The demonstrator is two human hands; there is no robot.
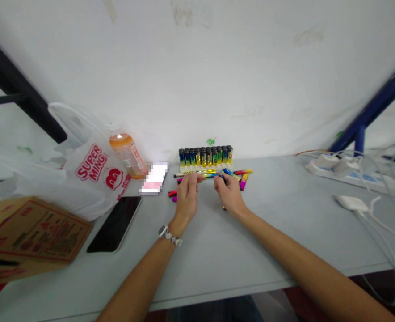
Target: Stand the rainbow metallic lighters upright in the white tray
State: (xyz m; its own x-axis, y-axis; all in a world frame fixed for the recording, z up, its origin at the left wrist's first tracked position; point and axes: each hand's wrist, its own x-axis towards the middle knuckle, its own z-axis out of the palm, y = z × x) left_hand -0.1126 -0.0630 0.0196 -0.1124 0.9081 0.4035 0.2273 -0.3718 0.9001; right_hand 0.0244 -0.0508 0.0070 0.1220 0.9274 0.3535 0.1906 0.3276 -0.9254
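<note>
Several lighters (204, 157) with black tops and shiny blue, green and yellow bodies stand upright in rows in a pale holder (183, 169) by the wall. In front of it, loose lighters (243, 181) in pink, yellow, red and blue lie on the table. My right hand (230, 192) is closed around a dark blue lighter (221, 177), mostly hidden by the fingers. To its left, my left hand (188, 192) is over the loose lighters, fingers stretched toward the right hand, with nothing visible in it. It partly covers red and purple lighters (173, 193).
A black phone (115, 224), cardboard box (36, 237), white plastic bag (73, 179) and orange drink bottle (128, 152) are at left, near a pixelated white item (154, 178). At right lie a power strip (351, 176), a white charger (352, 203) and cables.
</note>
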